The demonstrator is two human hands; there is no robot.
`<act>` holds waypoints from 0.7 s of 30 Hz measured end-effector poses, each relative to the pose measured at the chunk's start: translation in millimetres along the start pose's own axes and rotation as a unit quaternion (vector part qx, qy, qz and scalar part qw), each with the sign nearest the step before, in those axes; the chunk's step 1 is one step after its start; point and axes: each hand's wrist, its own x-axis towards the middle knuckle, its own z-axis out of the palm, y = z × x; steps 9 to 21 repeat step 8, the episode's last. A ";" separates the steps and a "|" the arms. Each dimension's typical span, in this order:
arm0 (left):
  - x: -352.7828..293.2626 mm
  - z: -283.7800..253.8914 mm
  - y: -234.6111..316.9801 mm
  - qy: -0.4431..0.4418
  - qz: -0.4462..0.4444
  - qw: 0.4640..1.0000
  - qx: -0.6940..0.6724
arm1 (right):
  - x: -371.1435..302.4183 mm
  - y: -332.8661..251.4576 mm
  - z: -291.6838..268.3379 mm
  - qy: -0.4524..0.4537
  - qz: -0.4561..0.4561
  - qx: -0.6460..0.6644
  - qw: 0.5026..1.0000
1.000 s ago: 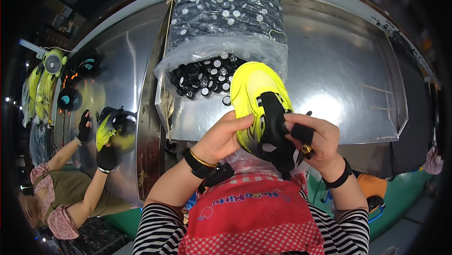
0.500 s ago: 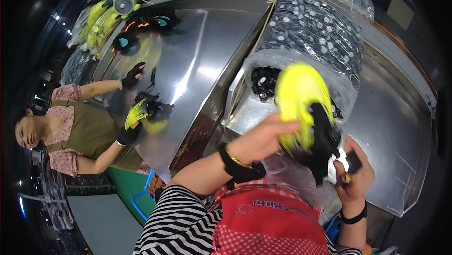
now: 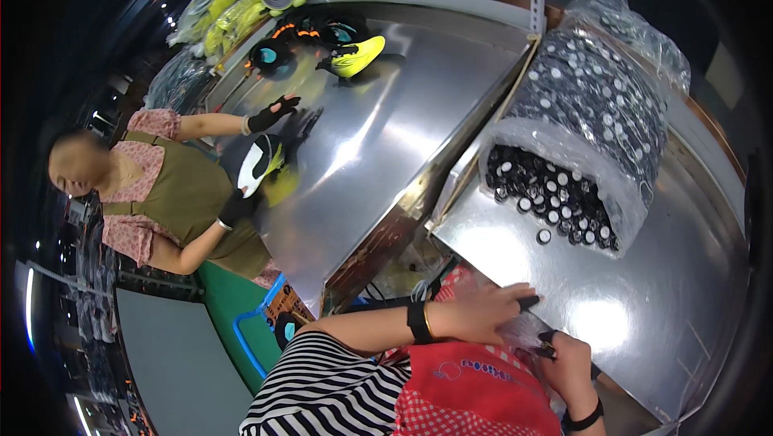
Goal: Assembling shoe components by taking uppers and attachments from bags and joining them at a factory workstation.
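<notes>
My left hand (image 3: 481, 314) stretches its fingers over the near edge of the metal tray table (image 3: 636, 355); a small dark cover shows at one fingertip. Close beside it, lower right, my right hand (image 3: 568, 365) is closed with its fingers curled. Something small and dark shows at those fingers, too unclear to name. Clear plastic (image 3: 523, 330) lies between the two hands, in front of my red apron (image 3: 467, 371). A yellow shoe (image 3: 358, 57) stands apart on the far metal table, by black shoes (image 3: 270, 57) with orange trim.
A large clear bag (image 3: 596, 90) of small black pieces with white round tops lies on my tray, its mouth spilling some out. At left, a co-worker in black gloves holds a white and black shoe (image 3: 256, 166). A raised metal edge (image 3: 403, 223) divides the tables.
The yellow and black shoe has left my hands; a yellow shoe now stands on the far table. Both my hands have dropped toward my apron. My view has shifted; the co-worker's shoe is turned.
</notes>
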 end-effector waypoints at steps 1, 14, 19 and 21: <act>1.1 3.9 1.7 0.004 -0.003 1.000 0.005 | 1.0 -6.9 -6.6 0.059 -0.004 0.035 0.998; -42.0 -117.2 -11.5 0.259 -0.175 0.949 -0.032 | -0.4 -51.3 -50.7 0.318 0.110 0.411 0.847; -42.0 -117.2 -11.5 0.259 -0.175 0.949 -0.032 | -0.4 -51.3 -50.7 0.318 0.110 0.411 0.847; -42.0 -117.2 -11.5 0.259 -0.175 0.949 -0.032 | -0.4 -51.3 -50.7 0.318 0.110 0.411 0.847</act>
